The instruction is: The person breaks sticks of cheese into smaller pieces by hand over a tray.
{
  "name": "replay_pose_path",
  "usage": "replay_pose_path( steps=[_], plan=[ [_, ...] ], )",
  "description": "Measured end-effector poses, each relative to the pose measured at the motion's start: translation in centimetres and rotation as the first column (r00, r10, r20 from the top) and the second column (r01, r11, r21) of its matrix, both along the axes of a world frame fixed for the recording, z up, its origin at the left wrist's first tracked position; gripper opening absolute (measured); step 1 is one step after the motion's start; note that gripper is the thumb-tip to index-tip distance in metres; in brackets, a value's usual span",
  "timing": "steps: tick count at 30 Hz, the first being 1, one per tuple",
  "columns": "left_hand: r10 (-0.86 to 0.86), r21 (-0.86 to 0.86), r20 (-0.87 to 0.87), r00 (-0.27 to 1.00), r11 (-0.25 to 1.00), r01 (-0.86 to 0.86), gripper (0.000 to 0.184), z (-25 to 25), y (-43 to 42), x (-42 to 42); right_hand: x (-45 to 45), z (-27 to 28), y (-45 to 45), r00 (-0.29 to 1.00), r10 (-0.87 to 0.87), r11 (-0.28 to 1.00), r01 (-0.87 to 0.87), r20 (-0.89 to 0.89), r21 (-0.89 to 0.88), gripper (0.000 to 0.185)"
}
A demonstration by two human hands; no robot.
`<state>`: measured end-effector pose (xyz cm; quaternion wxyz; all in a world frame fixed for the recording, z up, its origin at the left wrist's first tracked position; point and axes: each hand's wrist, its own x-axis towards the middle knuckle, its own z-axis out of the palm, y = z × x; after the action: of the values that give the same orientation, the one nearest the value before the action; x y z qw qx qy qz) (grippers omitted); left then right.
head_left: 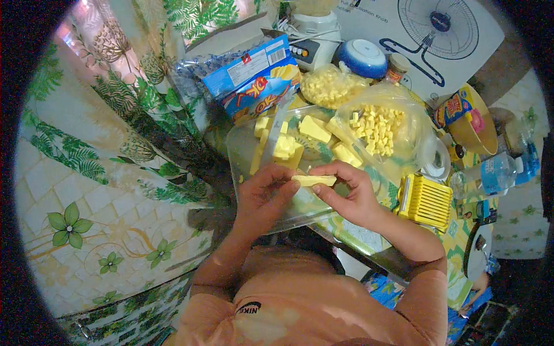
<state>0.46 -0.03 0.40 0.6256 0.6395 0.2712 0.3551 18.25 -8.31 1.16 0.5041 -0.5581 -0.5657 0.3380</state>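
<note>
Between the fingertips of both hands, a pale yellow strip (314, 180) is held level above a clear plastic tray (288, 214). My left hand (266, 195) pinches its left end, and my right hand (348, 191) grips the right end. A greyish blade-like strip (273, 135) rises just beyond my left hand; whether the hand touches it I cannot tell. In the tray lie several larger yellow chunks (314, 129), cut with flat sides. A clear plastic bag (378, 130) of small yellow pieces rests at the tray's far right.
Right of the tray is a yellow slotted slicer (427, 202), near a water bottle (490, 176). Behind stand a second bag of yellow pieces (332, 86), a blue bowl (362, 59), a white blender base (314, 37) and a blue snack pack (254, 78). A patterned curtain (127, 104) hangs left.
</note>
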Motion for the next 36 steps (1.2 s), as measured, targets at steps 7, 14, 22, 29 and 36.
replay_pose_path(
  steps=[7,14,22,29,36],
  plan=[
    [-0.097,-0.228,0.032,0.995,0.968,0.102,0.013,0.1,-0.2,0.0,-0.8,0.7,-0.1,0.986,0.052,0.998,-0.056,-0.160,-0.020,0.027],
    [-0.144,-0.361,0.068,0.987,0.919,0.158,0.015,0.2,-0.4,0.1,-0.5,1.0,-0.3,0.968,0.080,0.991,-0.102,-0.238,-0.084,0.025],
    [-0.135,-0.477,0.176,0.975,0.855,0.204,0.019,-0.6,-0.3,0.0,-0.4,0.8,-0.2,0.960,0.068,0.991,-0.096,-0.270,-0.093,0.021],
    [-0.120,-0.546,0.384,0.916,0.770,0.329,0.025,-0.6,0.1,0.2,-0.4,0.8,-0.1,0.944,-0.013,0.997,-0.012,-0.330,-0.075,0.020],
    [-0.116,-0.539,0.350,0.929,0.786,0.302,0.027,-0.4,0.0,0.5,-0.5,0.2,0.0,0.925,0.024,0.999,-0.039,-0.379,-0.033,0.025]
  ],
)
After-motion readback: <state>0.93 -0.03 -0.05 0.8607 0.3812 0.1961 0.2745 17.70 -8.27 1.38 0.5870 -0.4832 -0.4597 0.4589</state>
